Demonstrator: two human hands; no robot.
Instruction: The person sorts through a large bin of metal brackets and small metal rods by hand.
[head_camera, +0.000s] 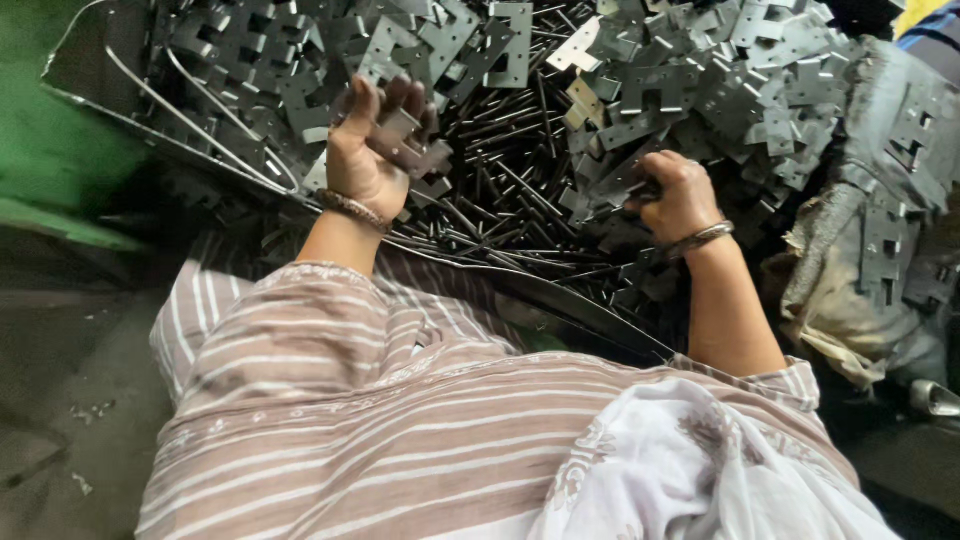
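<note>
The left hand (368, 150) curls around a flat notched metal plate (408, 145), lifted clear of the heap of plates (700, 80). The right hand (680, 195) is fisted among the thin dark rods (500, 200), probably gripping some, though its grasp is hidden.

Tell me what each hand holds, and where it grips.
Left hand pinches a flat grey notched metal plate by one end. Right hand is closed among thin dark metal pins; its grip is hidden.
</note>
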